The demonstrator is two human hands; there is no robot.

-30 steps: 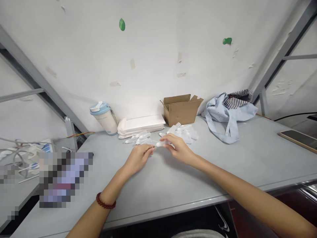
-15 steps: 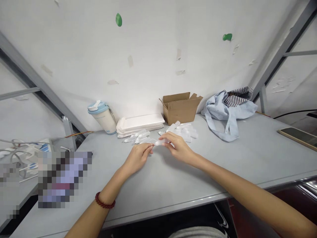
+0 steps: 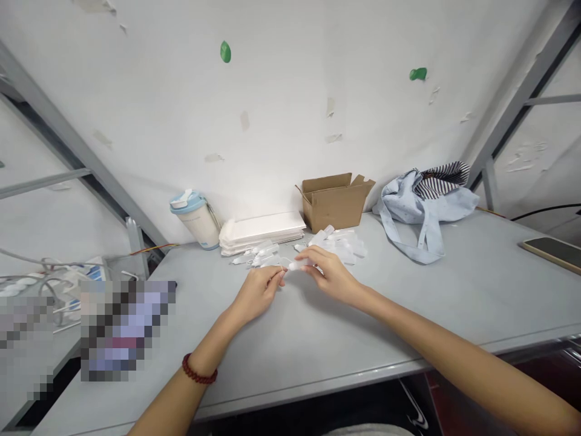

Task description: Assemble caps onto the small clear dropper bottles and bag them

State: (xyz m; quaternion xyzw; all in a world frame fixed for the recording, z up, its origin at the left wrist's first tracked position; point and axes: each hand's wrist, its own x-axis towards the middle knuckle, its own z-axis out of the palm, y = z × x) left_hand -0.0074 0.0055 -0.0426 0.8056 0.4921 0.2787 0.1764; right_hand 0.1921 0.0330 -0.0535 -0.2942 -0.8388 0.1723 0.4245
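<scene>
Bottle (image 3: pixel 298 264), small, translucent white, between the two hands, in front of the loose bottles (image 3: pixel 342 245); whether it touches the table (image 3: pixel 276 357), cannot tell. Right hand (image 3: pixel 333 275): thumb and fingers closed round the bottle's body, parted only by its width. Left hand (image 3: pixel 258 293): thumb and forefinger pinched together by the bottle's tip, apparently on a small piece (image 3: pixel 285 269) too fine to identify. Hazards, as judged: slack left pinch, piece dropped; hard or crooked right grip, bottle slipping; forward knock, loose bottles scattered. Room: open tabletop between the forearms to the front edge; tighter behind, where bottles, white stack (image 3: pixel 263 231) and cardboard box (image 3: pixel 336 207) crowd the fingers
</scene>
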